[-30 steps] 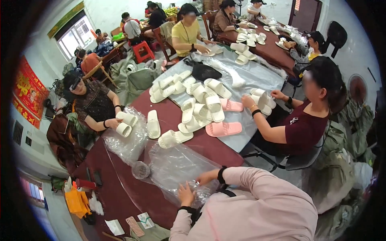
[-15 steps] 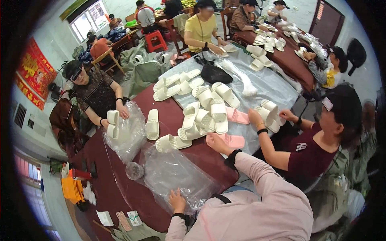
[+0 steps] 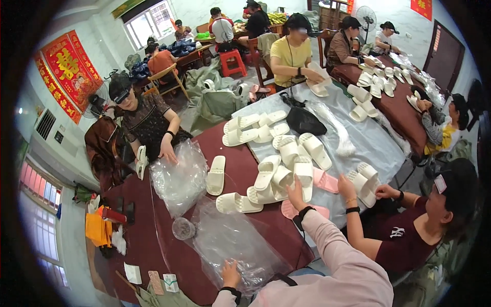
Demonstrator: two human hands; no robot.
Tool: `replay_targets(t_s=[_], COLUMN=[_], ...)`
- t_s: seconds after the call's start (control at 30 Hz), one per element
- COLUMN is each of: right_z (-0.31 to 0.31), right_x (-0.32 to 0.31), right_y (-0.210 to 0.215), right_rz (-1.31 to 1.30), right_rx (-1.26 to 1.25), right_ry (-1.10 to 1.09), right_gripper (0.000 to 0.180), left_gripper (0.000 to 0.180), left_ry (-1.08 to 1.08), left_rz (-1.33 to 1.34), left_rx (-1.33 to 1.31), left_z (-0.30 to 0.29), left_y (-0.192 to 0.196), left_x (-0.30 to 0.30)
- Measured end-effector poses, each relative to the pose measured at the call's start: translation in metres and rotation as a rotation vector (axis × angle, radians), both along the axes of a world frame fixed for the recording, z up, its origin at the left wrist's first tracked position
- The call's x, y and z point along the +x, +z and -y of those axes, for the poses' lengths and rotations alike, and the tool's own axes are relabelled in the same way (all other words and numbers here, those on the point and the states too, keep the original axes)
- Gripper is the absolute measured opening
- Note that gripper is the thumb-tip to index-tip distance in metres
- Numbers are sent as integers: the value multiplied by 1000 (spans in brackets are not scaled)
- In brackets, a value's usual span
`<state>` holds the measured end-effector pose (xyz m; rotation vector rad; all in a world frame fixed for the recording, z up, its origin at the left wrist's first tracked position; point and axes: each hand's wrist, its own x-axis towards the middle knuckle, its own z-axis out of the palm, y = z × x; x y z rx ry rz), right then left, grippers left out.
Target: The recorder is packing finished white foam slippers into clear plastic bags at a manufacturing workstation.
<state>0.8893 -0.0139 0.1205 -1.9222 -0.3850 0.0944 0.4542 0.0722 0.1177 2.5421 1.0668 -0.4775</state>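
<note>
Your left hand [image 3: 230, 275] lies open on flat clear plastic sheeting [image 3: 230, 235], lower centre; your right hand [image 3: 295, 195], grip unclear, could topple cream open-toed slippers [image 3: 282, 176] by tugging.

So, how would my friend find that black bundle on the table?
Find the dark-red table, then the grey sheet covering its far part. Look just beyond the heaped white slippers where the right hand is. The black bundle lies there, standing out dark against the neighbouring white slippers.
</note>
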Motion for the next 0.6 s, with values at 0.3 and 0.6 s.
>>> replay_targets(t_s=[0.3, 0.6], right_z=[31, 3], right_x=[69, 29], right_y=[-64, 31], right_rz=[-42, -901], right_rx=[187, 1219], right_ry=[-33, 163], right_gripper=[57, 31], left_gripper=[57, 65], left_ry=[-77, -99], left_rz=[-31, -20], left_rx=[10, -17], left_z=[-3, -6], left_y=[5, -7], left_x=[10, -10])
